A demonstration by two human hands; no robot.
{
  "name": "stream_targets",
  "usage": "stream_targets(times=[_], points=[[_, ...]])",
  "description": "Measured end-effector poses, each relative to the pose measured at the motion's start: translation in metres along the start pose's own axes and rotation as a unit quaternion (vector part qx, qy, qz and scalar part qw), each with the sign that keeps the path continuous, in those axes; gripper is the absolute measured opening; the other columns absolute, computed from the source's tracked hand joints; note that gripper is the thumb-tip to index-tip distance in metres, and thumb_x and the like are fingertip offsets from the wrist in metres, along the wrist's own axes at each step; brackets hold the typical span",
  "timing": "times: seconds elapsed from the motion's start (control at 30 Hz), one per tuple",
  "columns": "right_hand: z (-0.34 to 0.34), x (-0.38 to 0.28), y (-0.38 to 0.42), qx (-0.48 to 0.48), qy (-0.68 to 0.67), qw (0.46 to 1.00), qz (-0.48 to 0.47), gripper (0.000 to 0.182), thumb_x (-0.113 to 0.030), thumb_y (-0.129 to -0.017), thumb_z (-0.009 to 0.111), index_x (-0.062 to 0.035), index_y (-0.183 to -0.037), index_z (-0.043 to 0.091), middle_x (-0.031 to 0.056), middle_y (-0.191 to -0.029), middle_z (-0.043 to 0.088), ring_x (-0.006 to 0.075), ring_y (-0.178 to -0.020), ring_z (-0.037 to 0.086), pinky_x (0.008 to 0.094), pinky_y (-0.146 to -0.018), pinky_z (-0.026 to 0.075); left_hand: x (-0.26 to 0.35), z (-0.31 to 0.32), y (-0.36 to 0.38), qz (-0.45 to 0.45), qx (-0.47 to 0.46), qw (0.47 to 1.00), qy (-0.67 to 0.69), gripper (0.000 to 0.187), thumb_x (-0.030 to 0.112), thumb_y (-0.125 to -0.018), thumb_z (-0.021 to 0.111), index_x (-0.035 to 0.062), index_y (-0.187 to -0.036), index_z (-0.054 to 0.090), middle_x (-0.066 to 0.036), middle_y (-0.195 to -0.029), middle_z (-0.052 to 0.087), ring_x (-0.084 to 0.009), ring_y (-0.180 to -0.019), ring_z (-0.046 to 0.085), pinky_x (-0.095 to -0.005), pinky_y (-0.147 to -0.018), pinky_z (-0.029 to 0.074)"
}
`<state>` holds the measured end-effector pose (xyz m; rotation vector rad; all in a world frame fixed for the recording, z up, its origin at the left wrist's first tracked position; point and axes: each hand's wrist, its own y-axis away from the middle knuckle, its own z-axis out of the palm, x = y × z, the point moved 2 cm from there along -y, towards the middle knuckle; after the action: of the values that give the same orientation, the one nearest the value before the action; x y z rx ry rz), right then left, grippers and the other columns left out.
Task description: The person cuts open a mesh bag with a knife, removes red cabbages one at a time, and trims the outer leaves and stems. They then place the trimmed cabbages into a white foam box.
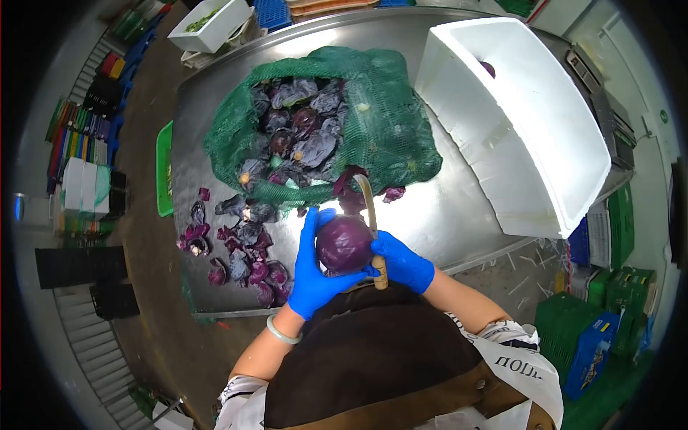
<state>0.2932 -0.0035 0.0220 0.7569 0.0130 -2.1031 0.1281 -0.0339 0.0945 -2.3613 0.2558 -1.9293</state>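
Observation:
My left hand (pixel 314 269), in a blue glove, cups a round purple cabbage (pixel 344 244) from the left and below. A knife (pixel 370 215) with a curved blade and wooden handle is gripped by my right hand (pixel 401 261), also blue-gloved; its blade rises along the cabbage's right side. Both hands are over the near edge of the steel table (pixel 444 215). Behind them lies an open green net sack (pixel 387 122) filled with several purple cabbages (pixel 301 129).
Torn purple leaves (pixel 240 251) are piled on the table's left near side. A large white foam box (pixel 516 115) stands at the right, a purple cabbage just visible inside. Green crates (pixel 616 287) and a blue bag sit on the floor at right; stacked crates line the left.

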Motion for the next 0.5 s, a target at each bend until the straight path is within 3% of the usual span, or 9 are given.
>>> stream_targets(times=[0.03,0.07,0.13,0.2,0.27,0.33,0.4,0.43,0.5], points=[[-0.001,-0.004,0.002,-0.015,-0.041,0.999,-0.018,0.039,-0.033,-0.087,0.066,-0.0017,-0.108,0.055,0.0028,-0.075,0.057,0.0098,-0.058,0.055,0.0215,-0.05,0.045,-0.006,0.002,-0.001,-0.043,0.001,0.995,0.086,0.11,0.015,-0.059,0.09,0.0016,-0.147,0.025,-0.016,-0.144,0.038,-0.0268,-0.131,0.041,-0.0399,-0.11,0.034],[-0.008,-0.01,0.007,0.014,-0.032,0.999,-0.031,0.042,-0.034,-0.085,0.066,-0.0012,-0.109,0.055,0.0029,-0.075,0.058,0.01,-0.058,0.055,0.0216,-0.05,0.045,-0.008,0.001,-0.006,-0.025,0.012,0.992,0.125,0.081,0.008,-0.071,0.081,-0.0005,-0.139,0.039,-0.016,-0.137,0.047,-0.0257,-0.125,0.048,-0.0376,-0.106,0.038],[-0.026,-0.027,0.021,0.073,-0.015,0.996,-0.058,0.047,-0.035,-0.082,0.066,-0.0001,-0.112,0.056,0.0031,-0.076,0.059,0.0102,-0.058,0.055,0.0218,-0.051,0.046,-0.042,-0.015,-0.001,-0.173,0.071,0.963,0.196,0.053,0.005,-0.083,0.068,-0.0011,-0.132,0.048,-0.014,-0.123,0.059,-0.0215,-0.108,0.058,-0.034,-0.097,0.045],[-0.042,-0.085,0.056,0.124,0.096,0.979,-0.133,0.055,-0.028,-0.073,0.066,0.0025,-0.118,0.057,0.011,-0.096,0.067,0.0164,-0.072,0.066,0.026,-0.054,0.054,-0.051,-0.023,-0.012,-0.195,0.134,0.96,0.15,0.039,-0.003,-0.089,0.055,-0.0024,-0.128,0.052,-0.013,-0.118,0.062,-0.0181,-0.102,0.061,-0.031,-0.089,0.049],[-0.063,-0.154,0.105,0.269,0.258,0.886,-0.274,0.036,-0.025,-0.076,0.064,-0.0003,-0.102,0.06,0.0094,-0.086,0.066,0.0173,-0.068,0.065,0.0284,-0.06,0.056,-0.058,-0.033,-0.019,-0.227,0.143,0.955,0.125,0.043,0.0,-0.089,0.055,0.0007,-0.132,0.049,-0.012,-0.122,0.059,-0.0161,-0.1,0.06,-0.0298,-0.087,0.049],[-0.086,-0.225,0.153,0.449,0.344,0.759,-0.321,0.031,-0.026,-0.076,0.071,-0.002,-0.094,0.063,0.0005,-0.068,0.058,0.0085,-0.055,0.05,0.0235,-0.049,0.041,-0.091,-0.044,-0.016,-0.261,0.153,0.946,0.112,0.045,0.002,-0.09,0.056,0.0025,-0.134,0.048,-0.012,-0.124,0.058,-0.0157,-0.1,0.059,-0.0291,-0.087,0.048],[-0.064,-0.29,0.172,0.567,0.483,0.581,-0.328,0.045,-0.026,-0.078,0.075,-0.0039,-0.115,0.062,-0.0021,-0.069,0.055,0.0062,-0.052,0.044,0.0225,-0.048,0.037,-0.114,-0.049,-0.028,-0.247,0.154,0.954,0.075,0.047,0.004,-0.09,0.057,0.0033,-0.135,0.046,-0.012,-0.126,0.056,-0.0166,-0.1,0.059,-0.0294,-0.089,0.047],[-0.085,-0.31,0.185,0.599,0.518,0.534,-0.296,0.055,-0.026,-0.076,0.078,-0.0057,-0.123,0.059,-0.0013,-0.071,0.057,0.0063,-0.052,0.044,0.023,-0.049,0.039,-0.128,-0.052,-0.038,-0.231,0.159,0.958,0.066,0.047,0.005,-0.09,0.057,0.0036,-0.135,0.047,-0.012,-0.125,0.057,-0.0171,-0.101,0.059,-0.0297,-0.09,0.047],[-0.151,-0.342,0.214,0.613,0.596,0.486,-0.18,0.052,-0.033,-0.071,0.079,-0.0029,-0.111,0.063,0.0022,-0.073,0.062,0.0081,-0.054,0.05,0.0242,-0.05,0.042,-0.139,-0.057,-0.065,-0.231,0.175,0.954,0.072,0.048,0.005,-0.088,0.06,0.0049,-0.135,0.048,-0.01,-0.125,0.057,-0.0182,-0.106,0.057,-0.031,-0.093,0.046]])
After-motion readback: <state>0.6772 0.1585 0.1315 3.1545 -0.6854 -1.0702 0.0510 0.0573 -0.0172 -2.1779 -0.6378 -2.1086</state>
